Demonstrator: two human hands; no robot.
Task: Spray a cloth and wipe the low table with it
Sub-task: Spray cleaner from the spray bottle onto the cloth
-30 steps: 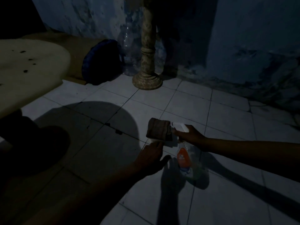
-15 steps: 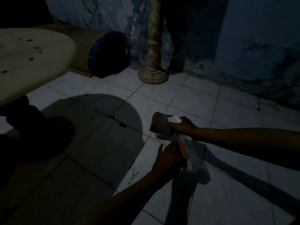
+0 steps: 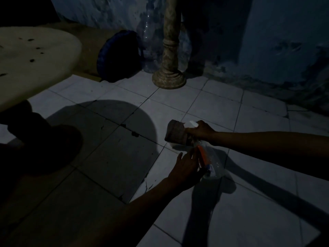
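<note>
Above a dim tiled floor (image 3: 178, 102), my right hand (image 3: 201, 131) curls round the white trigger head of a clear spray bottle (image 3: 211, 163), fingers wrapped at its neck, the nozzle pointing at a brownish folded cloth (image 3: 175, 133) that sits right against the hand; in this light I cannot tell whether those same fingers pinch the cloth or whether it merely rests against the bottle's top. My left hand (image 3: 187, 169) lies against the bottle's near side, fingers fairly straight and slightly spread beside the orange label; whether the thumb wraps round the body is hidden from me. The bottle tilts, its base low and close to the tiles, its head raised toward the cloth. Both forearms reach in from the lower edge and the right edge, throwing long shadows across the pale tiles. Well apart from the hands, at the left edge, stands the low table (image 3: 33, 65), its round pale top speckled with dark spots, its base lost in shadow and its rounded shadow spreading over the floor between it and me. Farther back, a turned stone-coloured pedestal (image 3: 170, 65) rises from a flared foot beside a large clear plastic jug (image 3: 147, 45) and a dark blue rounded bag (image 3: 118, 56), all set near a mottled blue wall (image 3: 267, 41).
</note>
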